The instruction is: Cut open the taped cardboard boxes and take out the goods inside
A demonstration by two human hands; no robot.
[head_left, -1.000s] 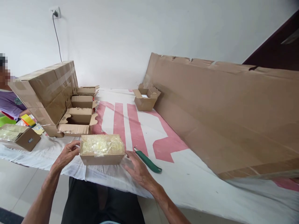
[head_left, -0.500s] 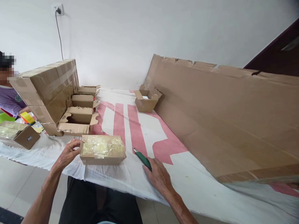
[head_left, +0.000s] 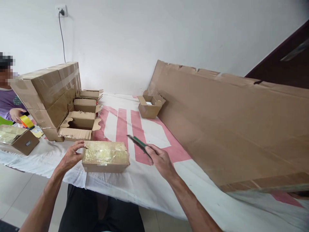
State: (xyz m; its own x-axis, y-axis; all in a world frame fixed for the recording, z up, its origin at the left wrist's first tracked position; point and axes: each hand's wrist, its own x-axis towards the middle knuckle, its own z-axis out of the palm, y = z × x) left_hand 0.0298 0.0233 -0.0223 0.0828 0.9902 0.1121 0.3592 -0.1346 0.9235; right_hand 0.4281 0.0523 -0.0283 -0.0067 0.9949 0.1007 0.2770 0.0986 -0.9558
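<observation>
A taped cardboard box [head_left: 106, 156] sits near the table's front edge, its top covered in shiny, wrinkled clear tape. My left hand [head_left: 72, 156] grips its left end, fingers at the top corner and thumb lower on the side. Above the cloth, to the right of the box, my right hand [head_left: 160, 159] is closed around a green utility knife [head_left: 138, 144]. Its tip points up and left, apart from the box. The palm side of my right hand is hidden.
Several open boxes [head_left: 83, 124] stand beside a stack of taped cartons [head_left: 51, 93]. A large cardboard sheet [head_left: 222, 129] leans on the right, by a small open box [head_left: 148, 111]. At left are another taped box [head_left: 26, 141], a yellow tape roll [head_left: 26, 122] and a co-worker's hand [head_left: 16, 114].
My right hand has lifted the utility knife off the cloth and turned it, bringing it nearer the box. My left hand stays on the box. The co-worker's hand now shows by the tape roll.
</observation>
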